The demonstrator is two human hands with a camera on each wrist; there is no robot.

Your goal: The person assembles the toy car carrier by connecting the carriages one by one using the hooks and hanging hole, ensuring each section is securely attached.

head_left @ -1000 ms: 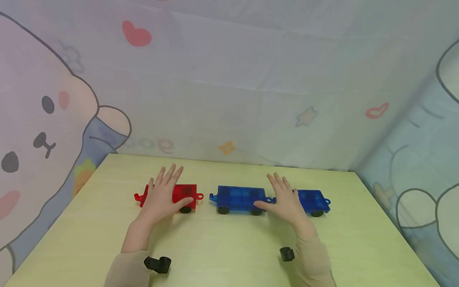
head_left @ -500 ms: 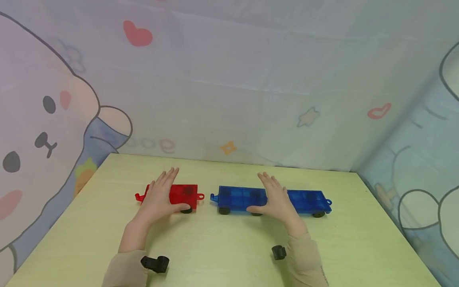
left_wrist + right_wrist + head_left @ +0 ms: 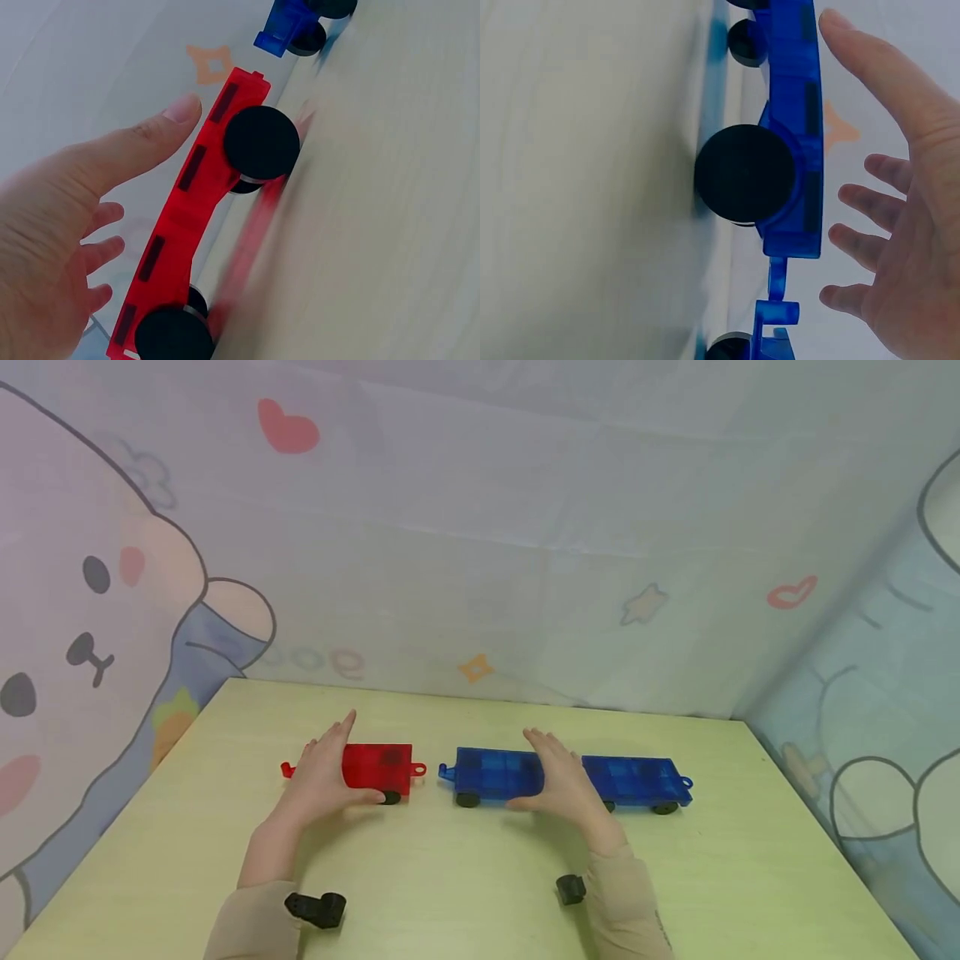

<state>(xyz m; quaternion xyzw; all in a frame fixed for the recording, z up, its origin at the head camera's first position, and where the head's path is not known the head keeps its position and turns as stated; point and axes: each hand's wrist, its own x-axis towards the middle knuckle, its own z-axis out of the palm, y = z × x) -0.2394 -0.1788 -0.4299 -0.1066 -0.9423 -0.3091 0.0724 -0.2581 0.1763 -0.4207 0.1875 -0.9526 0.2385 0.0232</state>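
Note:
A red toy train car (image 3: 381,767) with black wheels stands on the table, its hook to the left and its ring to the right. My left hand (image 3: 318,783) hovers over its left part, thumb and fingers apart; the left wrist view shows the hand (image 3: 67,195) with no clear contact. In the middle is a blue toy train car (image 3: 486,772), and my right hand (image 3: 568,785) hangs over its right end with fingers spread. To the right stands a second blue car (image 3: 637,779). Whether its hook is linked to the middle car's ring, I cannot tell.
A pale wooden table (image 3: 435,877) carries the cars in one row, with a gap between the red car and the blue ones. Behind the table hangs a printed cloth (image 3: 480,527), and another printed panel (image 3: 885,693) borders the right side.
Both hands have shifted left, the right hand further, from the joint between the blue cars onto the middle car's right end. The cars have not visibly moved.

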